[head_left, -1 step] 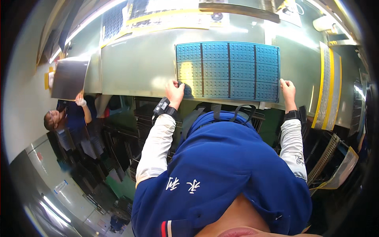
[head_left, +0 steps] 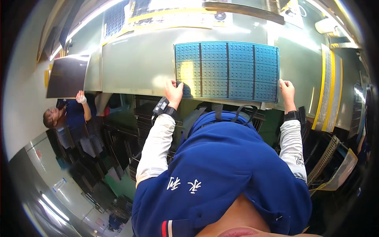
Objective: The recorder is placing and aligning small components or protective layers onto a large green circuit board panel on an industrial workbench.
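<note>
A blue circuit board panel [head_left: 241,71], split by dark strips into a grid of small repeated units, lies across the metal worktop before me. My left hand [head_left: 173,93] pinches its left edge near the lower corner, with the thumb over the blue face. My right hand [head_left: 288,90] has its closed fingertips on the right edge, lower down that side. A bright yellowish patch of light and a hand shadow fall on the panel's left part.
At left, a co-worker's hand [head_left: 81,97] holds a dark flat panel [head_left: 68,77]. Yellow-edged strips [head_left: 328,87] lie on the worktop [head_left: 136,63] at right. A long dark bar [head_left: 244,12] crosses the back. Slotted racks [head_left: 323,160] stand below the right side.
The co-worker's dark panel has shifted slightly left and tilted. My hands and the blue circuit board panel stay almost in place.
</note>
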Demonstrator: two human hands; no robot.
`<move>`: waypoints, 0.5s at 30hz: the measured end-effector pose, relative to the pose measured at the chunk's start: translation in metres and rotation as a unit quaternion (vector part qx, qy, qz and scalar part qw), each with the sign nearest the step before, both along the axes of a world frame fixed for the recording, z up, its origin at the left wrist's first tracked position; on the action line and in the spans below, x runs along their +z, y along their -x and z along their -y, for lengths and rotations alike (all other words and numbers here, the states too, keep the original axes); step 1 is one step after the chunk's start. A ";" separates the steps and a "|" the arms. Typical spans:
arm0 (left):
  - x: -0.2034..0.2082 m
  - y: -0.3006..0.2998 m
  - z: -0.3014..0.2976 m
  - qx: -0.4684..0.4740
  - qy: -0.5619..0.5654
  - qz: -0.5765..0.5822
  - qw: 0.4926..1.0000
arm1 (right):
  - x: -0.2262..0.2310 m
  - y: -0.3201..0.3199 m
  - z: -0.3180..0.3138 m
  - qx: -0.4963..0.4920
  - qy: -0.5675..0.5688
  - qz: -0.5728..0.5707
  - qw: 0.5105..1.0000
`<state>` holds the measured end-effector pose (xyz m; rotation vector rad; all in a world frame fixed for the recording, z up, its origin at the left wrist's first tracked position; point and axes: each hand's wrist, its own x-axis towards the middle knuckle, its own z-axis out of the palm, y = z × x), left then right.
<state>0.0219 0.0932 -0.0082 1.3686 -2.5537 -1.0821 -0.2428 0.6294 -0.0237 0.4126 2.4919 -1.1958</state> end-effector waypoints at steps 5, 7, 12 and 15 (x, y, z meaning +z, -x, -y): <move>-0.008 -0.001 -0.020 0.013 0.103 -0.005 0.995 | -0.009 0.007 0.002 -0.021 0.060 0.029 0.998; -0.007 -0.007 -0.026 -0.006 0.146 -0.017 0.989 | -0.006 0.004 -0.001 -0.031 0.104 0.044 0.993; 0.021 -0.002 -0.047 -0.123 0.245 -0.007 0.962 | 0.033 -0.015 0.028 0.120 -0.070 -0.088 0.986; 0.035 0.005 -0.073 -0.237 0.214 -0.046 0.946 | 0.054 -0.045 0.083 0.304 -0.155 -0.256 0.904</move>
